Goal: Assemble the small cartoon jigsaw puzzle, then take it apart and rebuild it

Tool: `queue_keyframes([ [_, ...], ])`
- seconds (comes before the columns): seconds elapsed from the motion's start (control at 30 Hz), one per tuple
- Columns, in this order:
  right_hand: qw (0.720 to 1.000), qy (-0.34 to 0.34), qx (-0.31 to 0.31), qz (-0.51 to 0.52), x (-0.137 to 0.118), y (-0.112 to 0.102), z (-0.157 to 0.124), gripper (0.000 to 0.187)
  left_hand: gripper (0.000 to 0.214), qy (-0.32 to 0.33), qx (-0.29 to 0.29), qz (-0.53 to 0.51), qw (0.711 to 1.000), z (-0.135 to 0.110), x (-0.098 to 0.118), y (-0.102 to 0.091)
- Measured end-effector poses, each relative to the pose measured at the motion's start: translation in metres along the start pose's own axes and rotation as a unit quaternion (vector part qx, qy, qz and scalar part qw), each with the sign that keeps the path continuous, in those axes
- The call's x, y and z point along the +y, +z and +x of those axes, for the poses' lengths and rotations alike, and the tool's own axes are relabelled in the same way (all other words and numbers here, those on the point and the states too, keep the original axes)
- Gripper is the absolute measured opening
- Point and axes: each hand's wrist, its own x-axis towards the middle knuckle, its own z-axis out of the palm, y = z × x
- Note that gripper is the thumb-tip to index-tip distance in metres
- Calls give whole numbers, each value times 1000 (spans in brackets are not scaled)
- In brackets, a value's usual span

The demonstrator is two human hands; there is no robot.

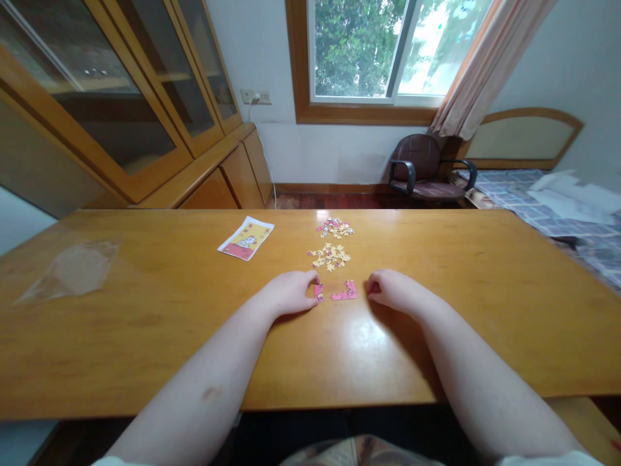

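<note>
On the table, my left hand holds a small pink section of joined jigsaw puzzle pieces between thumb and fingertips, at its top and bottom edges. Just right of it, with a gap between, lies an L-shaped pink puzzle section. My right hand rests to the right of that section, its fingers curled closed. Whatever those fingers hold, if anything, is hidden. Beyond the hands lie a pile of mostly yellow puzzle pieces and, farther back, a mixed pile of pink, white and yellow pieces.
A picture card in yellow and red lies on the wooden table, left of the piles. Farther left is a clear plastic bag. Past the table stand a glass-door cabinet, an armchair and a bed.
</note>
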Motion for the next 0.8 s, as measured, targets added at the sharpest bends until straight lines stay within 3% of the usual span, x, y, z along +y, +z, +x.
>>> queue_keyframes([
  [0.23, 997, -73, -3, -8, -8, 0, -8, 13, 37, -2, 6, -3, 1000, 2, 0, 2],
  [0.6, 996, -72, 31, -34, -13, -2, -12, 12, 37, -8, 9, -12, 1000, 3, 0, 3],
  [0.8, 982, -161, 92, 19, -26, -1, -13, 13, 34, -15, 8, -24, 1000, 2, 3, 1],
])
